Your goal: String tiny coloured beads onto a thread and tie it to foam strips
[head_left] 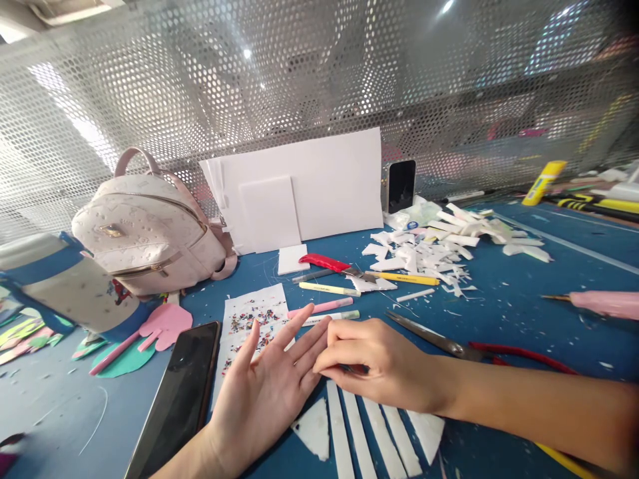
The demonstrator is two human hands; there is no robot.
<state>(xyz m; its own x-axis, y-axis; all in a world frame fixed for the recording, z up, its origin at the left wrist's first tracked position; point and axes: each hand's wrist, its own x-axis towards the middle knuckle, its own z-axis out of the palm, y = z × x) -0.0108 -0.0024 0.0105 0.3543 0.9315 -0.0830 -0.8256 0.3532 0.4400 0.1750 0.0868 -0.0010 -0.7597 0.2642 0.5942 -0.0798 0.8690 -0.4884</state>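
My left hand [272,392] is held palm up with its fingers spread, in front of a white sheet strewn with small coloured bits [252,319]. Closed in a pinch, my right hand [382,366] meets the outer edge of the left palm near the little finger. Whatever sits between its fingertips, if anything, is hidden or too small to name. Several white strips [354,432] lie side by side below my hands, with a white curved piece [315,429] at their left. Scissors with red handles [462,349] lie beyond my right wrist.
A dark phone [177,399] lies left of my hand. Markers [329,289], red-handled pliers [329,263] and white scraps [419,249] spread across the table. Behind stand a pale backpack [150,233], white boards [339,186] and an upright phone [401,186]. A pink-handled tool [602,304] points inward.
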